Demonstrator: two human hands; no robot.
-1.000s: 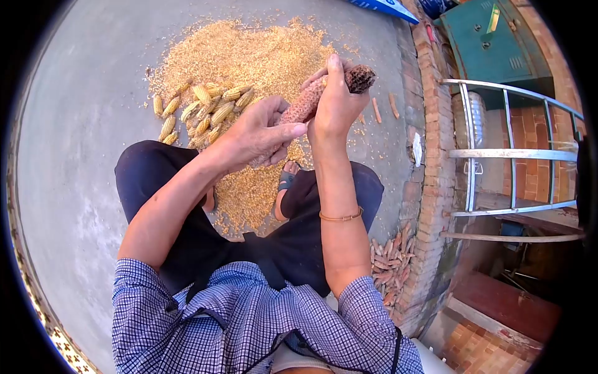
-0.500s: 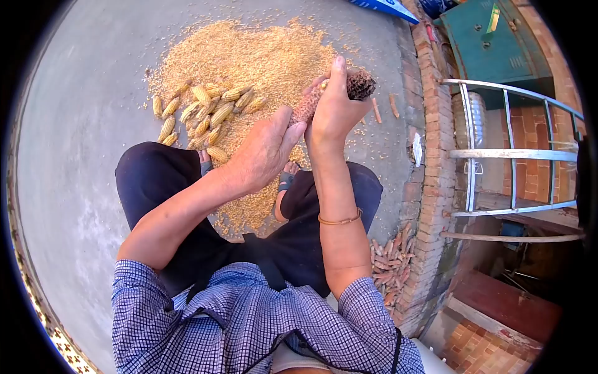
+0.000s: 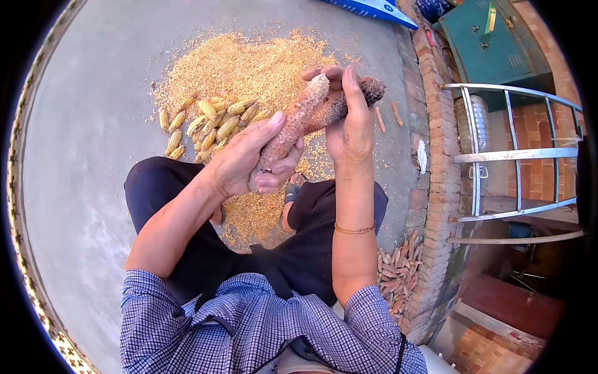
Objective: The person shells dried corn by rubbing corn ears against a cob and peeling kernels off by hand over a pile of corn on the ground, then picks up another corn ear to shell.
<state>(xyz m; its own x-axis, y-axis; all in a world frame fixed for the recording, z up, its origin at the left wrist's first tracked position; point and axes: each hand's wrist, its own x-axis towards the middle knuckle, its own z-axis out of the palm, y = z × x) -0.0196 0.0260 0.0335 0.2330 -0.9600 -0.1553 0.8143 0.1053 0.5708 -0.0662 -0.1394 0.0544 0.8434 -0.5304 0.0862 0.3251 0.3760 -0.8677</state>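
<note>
My left hand is closed round the lower part of a pinkish corncob, bare of kernels, which slants up to the right. In my right hand lies a second corncob, reddish with a dark end poking out past the thumb. The two cobs cross and touch. Below and beyond them a wide heap of loose yellow kernels covers the floor. Several ears of corn, still with kernels, lie on the heap's left side.
Bare cobs are piled beside the low brick edging on my right. Past it stand a metal railing and a green cabinet. A blue sack lies at the far end. Two thin cob pieces rest near the bricks.
My left hand has turned, and the cob in it now shows along its length, angled upward. My right hand has shifted slightly right and down. The view has tilted a little.
</note>
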